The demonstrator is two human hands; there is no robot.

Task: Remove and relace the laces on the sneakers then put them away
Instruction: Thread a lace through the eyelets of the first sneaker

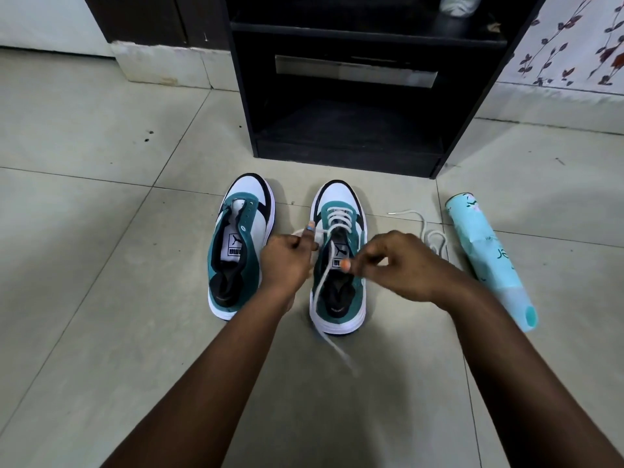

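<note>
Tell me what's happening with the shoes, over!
Left hand and right hand each pinch the right sneaker's lace. Left sneaker laceless. Loose lace beside it. Nothing blocking.

Soft, even daylight; wide-angle bending at edges.

Sneakers [287, 248] side by side before cabinet [354, 96], can [489, 261] right (lying down)

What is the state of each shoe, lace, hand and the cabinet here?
Left sneaker: unlaced, upright.
Right sneaker: partly laced.
Lace in shoe: ends held.
Loose lace: lying on floor.
Left hand: pinching lace.
Right hand: pinching lace.
Cabinet: bottom shelf open.
</note>
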